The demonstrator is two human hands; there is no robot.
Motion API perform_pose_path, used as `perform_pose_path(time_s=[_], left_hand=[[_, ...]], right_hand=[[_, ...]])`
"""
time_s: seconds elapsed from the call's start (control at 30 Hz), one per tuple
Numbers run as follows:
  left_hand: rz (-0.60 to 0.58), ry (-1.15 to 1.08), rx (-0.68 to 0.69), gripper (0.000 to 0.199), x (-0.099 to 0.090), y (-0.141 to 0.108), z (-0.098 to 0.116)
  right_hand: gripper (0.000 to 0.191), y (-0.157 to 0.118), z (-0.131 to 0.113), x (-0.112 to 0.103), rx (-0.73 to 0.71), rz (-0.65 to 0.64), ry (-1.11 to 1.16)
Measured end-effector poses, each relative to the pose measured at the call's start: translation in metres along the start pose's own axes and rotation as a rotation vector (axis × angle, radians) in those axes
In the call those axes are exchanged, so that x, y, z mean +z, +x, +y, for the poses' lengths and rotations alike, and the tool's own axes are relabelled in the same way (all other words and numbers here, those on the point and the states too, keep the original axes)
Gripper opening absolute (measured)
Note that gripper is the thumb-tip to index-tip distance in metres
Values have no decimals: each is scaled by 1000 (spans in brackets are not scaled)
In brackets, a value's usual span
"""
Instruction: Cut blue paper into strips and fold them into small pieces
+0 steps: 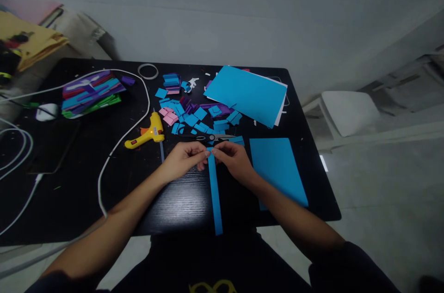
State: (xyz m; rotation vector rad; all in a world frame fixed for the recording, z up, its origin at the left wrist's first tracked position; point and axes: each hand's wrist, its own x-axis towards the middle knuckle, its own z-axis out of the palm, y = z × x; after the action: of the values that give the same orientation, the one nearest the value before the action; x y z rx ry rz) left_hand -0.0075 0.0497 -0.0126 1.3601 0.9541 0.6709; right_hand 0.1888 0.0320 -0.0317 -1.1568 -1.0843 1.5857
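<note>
A long narrow blue paper strip (215, 196) runs from my fingers down to the table's front edge. My left hand (185, 159) pinches its top end from the left, and my right hand (234, 159) pinches the same end from the right, the fingertips almost touching. Just beyond my hands lie black-handled scissors (208, 137), partly among many small cut blue pieces (190, 119). Pink pieces (169, 116) and purple ones are mixed in. A yellow glue gun (147, 133) rests left of the scissors. Beside my right forearm is a blue sheet (277, 170).
Larger blue and white sheets (248, 94) lie at the back right of the black table (173, 210). At the back left are folded coloured papers (92, 92), a tape ring (148, 71), a white cable (121, 138) and a phone (53, 147). A white stool (350, 110) stands at right.
</note>
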Motion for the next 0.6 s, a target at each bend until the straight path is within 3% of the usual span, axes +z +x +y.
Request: perform_pose_path(time_s=[0.6], left_hand=[[-36,-3,-5,33,-1,0,-1]], right_hand=[[28,-1,-4,-1,9,-24,-33]])
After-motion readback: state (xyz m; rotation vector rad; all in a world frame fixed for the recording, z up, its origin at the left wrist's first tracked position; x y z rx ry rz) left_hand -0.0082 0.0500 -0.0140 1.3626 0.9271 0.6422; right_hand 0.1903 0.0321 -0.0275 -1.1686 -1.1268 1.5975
